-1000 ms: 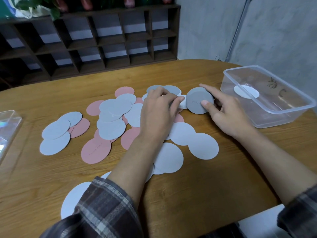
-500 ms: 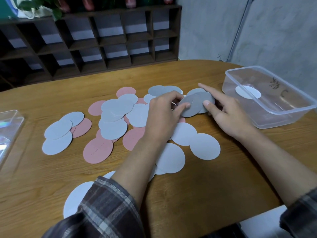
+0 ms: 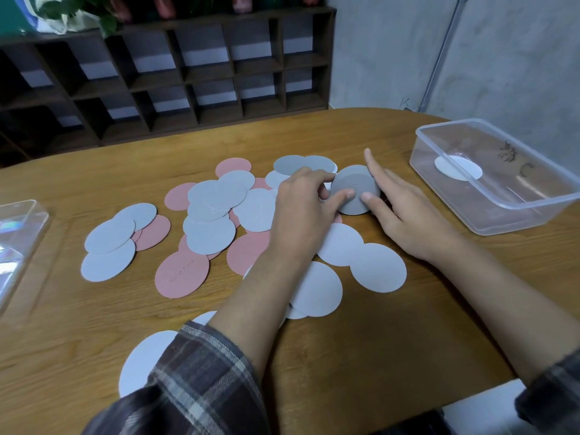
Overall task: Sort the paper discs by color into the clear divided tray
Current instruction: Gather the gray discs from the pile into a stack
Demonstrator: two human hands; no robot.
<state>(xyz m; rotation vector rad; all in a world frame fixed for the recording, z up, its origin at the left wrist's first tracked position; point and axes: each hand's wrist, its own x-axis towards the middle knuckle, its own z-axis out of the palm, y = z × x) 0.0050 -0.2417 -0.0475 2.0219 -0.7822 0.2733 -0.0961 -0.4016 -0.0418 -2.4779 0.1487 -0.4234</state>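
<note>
One dark grey disc [image 3: 354, 186] is the piece in play, tipped up off the table at the far right of the pile. It may be a few stacked together; hard to tell. The left hand [image 3: 301, 215] has its near-left side, thumb laid on the face, the other fingers curled at the far edge. The right hand [image 3: 408, 218] takes the other side: thumb on the face, forefinger stretched straight along the far rim, the rest loosely spread. So it's pinched from both sides.

Two more grey discs [image 3: 288, 164] lie flat just behind. Around them is a big unsorted scatter of pale blue discs [image 3: 216, 196], pink discs [image 3: 182, 274] and white discs [image 3: 376, 268], overlapping across the wooden table [image 3: 345, 356].

Over on the right, the clear tub [image 3: 518, 215] holds a lone white disc [image 3: 458, 167], and nothing else shows in it. I'd call this barely begun, with nearly everything left to go. At the left edge sits another clear plastic piece [image 3: 18, 246], partly out of view.
</note>
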